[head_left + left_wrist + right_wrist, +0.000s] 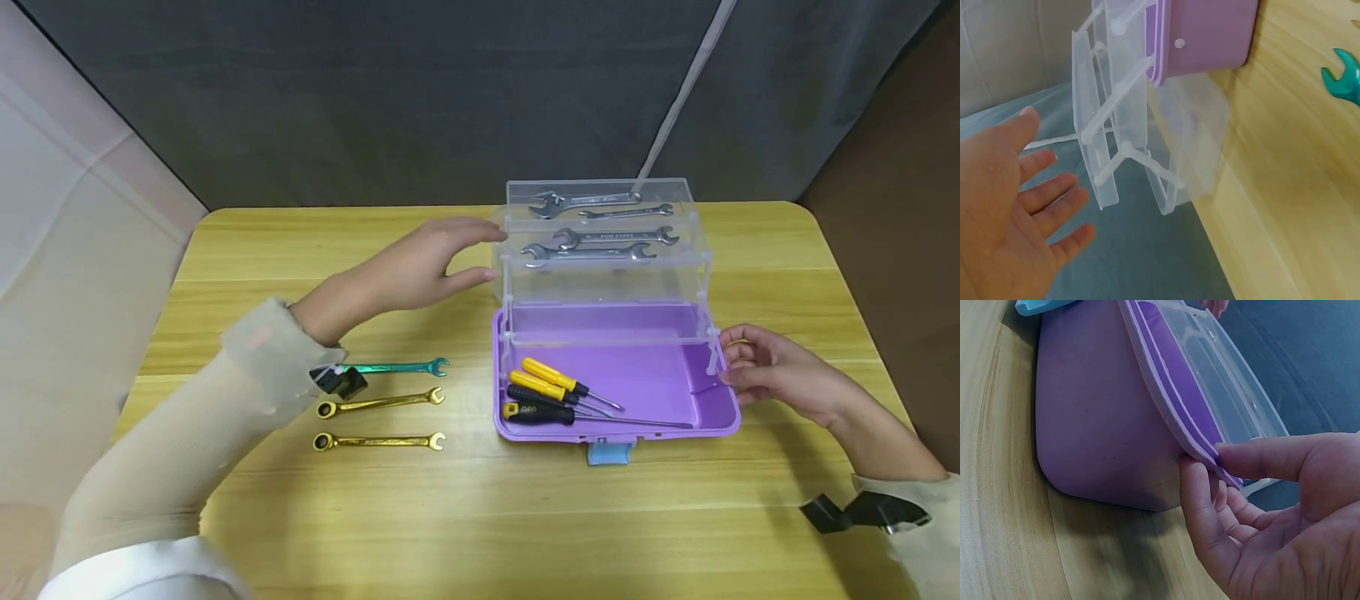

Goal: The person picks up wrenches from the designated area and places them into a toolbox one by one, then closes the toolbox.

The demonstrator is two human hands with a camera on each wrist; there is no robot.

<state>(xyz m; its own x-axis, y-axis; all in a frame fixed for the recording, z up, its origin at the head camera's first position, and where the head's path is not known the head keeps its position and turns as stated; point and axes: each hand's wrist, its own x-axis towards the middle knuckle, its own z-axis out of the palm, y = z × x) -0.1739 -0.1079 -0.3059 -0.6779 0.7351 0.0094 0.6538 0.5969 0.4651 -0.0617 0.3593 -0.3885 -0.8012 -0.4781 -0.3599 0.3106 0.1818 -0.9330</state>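
A purple toolbox (656,387) stands on the table, its clear tiered trays (607,287) raised over the back. Beside the trays' left end is my left hand (420,265), thumb and fingers spread. In the left wrist view, a gap separates this left hand (1016,212) from the trays, and it holds nothing. My right hand (795,379) pinches the box's right rim. The right wrist view shows the thumb of the right hand (1285,519) over that rim (1169,409), the index finger beneath it. Silver wrenches (615,237) lie in the trays. Several screwdrivers (543,412) lie inside the box, at its left.
Left of the box, a green wrench (397,367) and two gold wrenches (382,403) lie in a column, the green one partly behind my left wrist. A blue latch (609,453) hangs at the box's front. Dark cloth (337,100) hangs beyond the table's back edge.
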